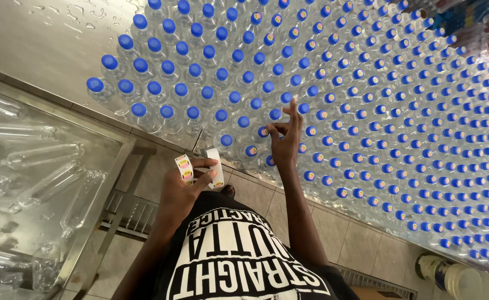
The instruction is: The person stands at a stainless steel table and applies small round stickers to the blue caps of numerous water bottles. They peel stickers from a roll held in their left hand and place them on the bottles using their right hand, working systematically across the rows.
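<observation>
My left hand (184, 186) grips a white strip of small round stickers (184, 168), its loose end (215, 166) curling up beside my thumb. My right hand (286, 136) reaches over a steel table (50, 44) packed with clear bottles with blue caps (239, 78). Its fingertips press on the cap of one bottle near the table's front edge (272, 114). Many caps to the right of that hand carry a small round sticker (333, 119); the caps at the left end are plain blue (139, 64).
Empty clear bottles (39, 155) lie on their sides behind a glass-fronted steel frame (116, 166) at the left. A tiled floor (355, 244) shows below the table. A white tub with a lid (455, 278) stands at the lower right.
</observation>
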